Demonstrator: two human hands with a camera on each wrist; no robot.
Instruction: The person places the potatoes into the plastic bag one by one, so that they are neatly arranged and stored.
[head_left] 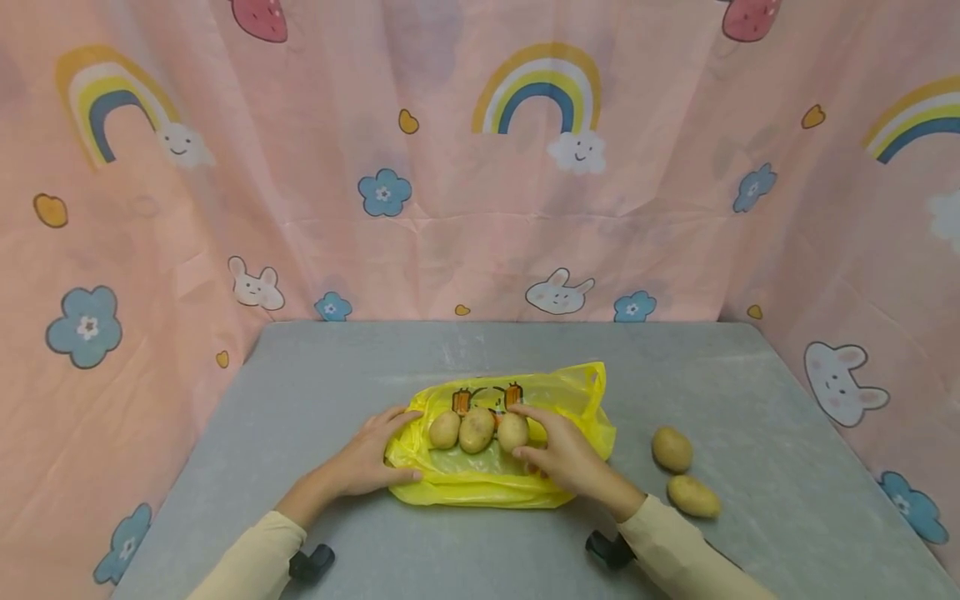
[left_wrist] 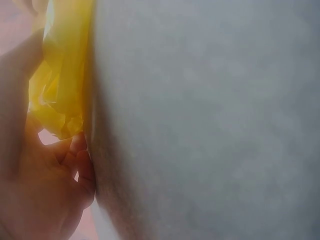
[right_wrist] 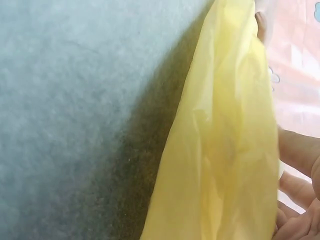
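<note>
A yellow plastic bag (head_left: 495, 492) with a printed cartoon lies on its side on the grey table, its opening spread. Three potatoes sit in a row on it: a left potato (head_left: 445, 430), a middle potato (head_left: 476, 430) and a right potato (head_left: 513, 432). My left hand (head_left: 372, 454) holds the bag's left end, thumb at the near edge and fingers at the far edge. With fingers and thumb, my right hand (head_left: 566, 450) grips the right potato. In the right wrist view the bag's side (right_wrist: 220, 140) covers the potatoes and part of that hand.
To the right of the bag, two more potatoes lie on the table (head_left: 337, 358), a rounder potato (head_left: 672, 449) behind a longer potato (head_left: 693, 497). A pink patterned curtain (head_left: 450, 250) hangs behind the table and along both sides.
</note>
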